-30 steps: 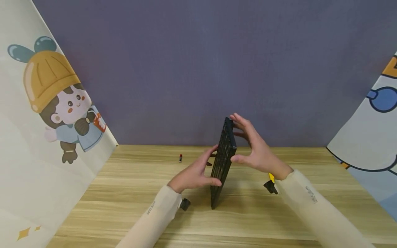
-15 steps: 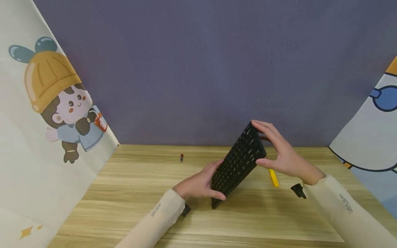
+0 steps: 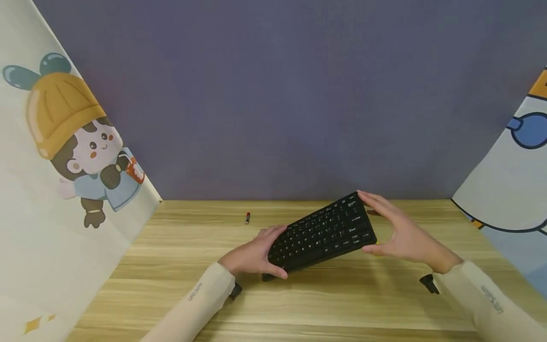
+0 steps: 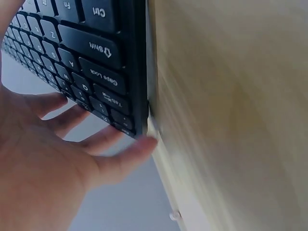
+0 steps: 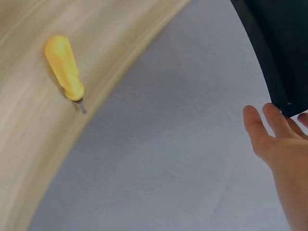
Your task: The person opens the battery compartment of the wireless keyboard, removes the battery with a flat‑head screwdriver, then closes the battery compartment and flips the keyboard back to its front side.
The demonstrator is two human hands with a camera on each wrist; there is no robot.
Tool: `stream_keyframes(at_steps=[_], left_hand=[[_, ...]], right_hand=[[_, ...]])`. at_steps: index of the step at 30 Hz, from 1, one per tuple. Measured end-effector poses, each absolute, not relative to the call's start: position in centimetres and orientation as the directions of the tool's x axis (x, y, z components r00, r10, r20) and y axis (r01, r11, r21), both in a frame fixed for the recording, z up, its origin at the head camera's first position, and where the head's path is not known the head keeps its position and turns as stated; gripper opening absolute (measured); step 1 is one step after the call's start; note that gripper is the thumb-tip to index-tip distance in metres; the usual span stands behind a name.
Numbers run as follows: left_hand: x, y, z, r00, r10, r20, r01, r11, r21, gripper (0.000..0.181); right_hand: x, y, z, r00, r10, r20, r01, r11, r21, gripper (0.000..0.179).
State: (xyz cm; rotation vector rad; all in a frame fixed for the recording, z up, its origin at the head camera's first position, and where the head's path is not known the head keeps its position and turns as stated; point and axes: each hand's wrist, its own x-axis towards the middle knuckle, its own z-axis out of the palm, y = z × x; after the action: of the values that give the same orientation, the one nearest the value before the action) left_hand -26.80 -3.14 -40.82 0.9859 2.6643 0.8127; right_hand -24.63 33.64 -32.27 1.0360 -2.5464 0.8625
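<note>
A black keyboard (image 3: 322, 232) is tilted above the table, keys toward the head camera, its right end higher than its left. At the lower left end my left hand (image 3: 255, 254) grips it, thumb on the near edge and fingers along the far edge. My right hand (image 3: 399, 232) holds the raised right end between thumb and fingers. In the left wrist view the keyboard's corner (image 4: 101, 72) by Caps Lock and Tab shows close to the wood. The right wrist view catches its dark underside (image 5: 284, 53), with fingertips at the corner.
A yellow-handled screwdriver (image 5: 65, 70) lies on the table, mostly hidden in the head view. Farther back on the wood table (image 3: 192, 256) is a small red and dark cylinder (image 3: 247, 218), like a battery. A grey-blue backdrop (image 3: 273, 95) stands behind the table.
The keyboard has turned from nearly upright and edge-on to a lower slant with its keys showing. My right hand has moved right and down; my left hand has shifted slightly left.
</note>
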Motion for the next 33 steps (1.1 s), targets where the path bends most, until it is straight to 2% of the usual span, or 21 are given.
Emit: stream_keyframes(at_steps=[7, 15, 21, 25, 33], left_hand=[[-26.8, -3.9, -40.9, -0.771, 0.637, 0.008, 0.538, 0.645, 0.543, 0.117], [-27.1, -4.7, -40.6, -0.788, 0.615, -0.02, 0.524, 0.688, 0.501, 0.118], [-27.2, -5.1, -40.2, -0.796, 0.604, -0.048, 0.519, 0.72, 0.461, 0.116], [-27.3, -5.1, -40.4, -0.801, 0.597, -0.041, 0.539, 0.75, 0.382, 0.114], [-27.2, -4.0, -40.5, -0.816, 0.578, -0.006, 0.558, 0.79, 0.254, 0.115]], right_hand=[[-24.7, 33.5, -33.6, -0.697, -0.562, 0.446, -0.717, 0.56, -0.414, 0.112], [-24.7, 33.0, -35.7, -0.732, -0.554, 0.396, -0.681, 0.579, -0.449, 0.108], [-24.5, 32.4, -37.6, -0.8, -0.526, 0.288, -0.596, 0.642, -0.482, 0.109], [-24.3, 32.0, -38.8, -0.851, -0.495, 0.174, -0.51, 0.703, -0.496, 0.109], [-24.6, 31.9, -40.2, -0.87, -0.491, 0.038, -0.45, 0.762, -0.465, 0.107]])
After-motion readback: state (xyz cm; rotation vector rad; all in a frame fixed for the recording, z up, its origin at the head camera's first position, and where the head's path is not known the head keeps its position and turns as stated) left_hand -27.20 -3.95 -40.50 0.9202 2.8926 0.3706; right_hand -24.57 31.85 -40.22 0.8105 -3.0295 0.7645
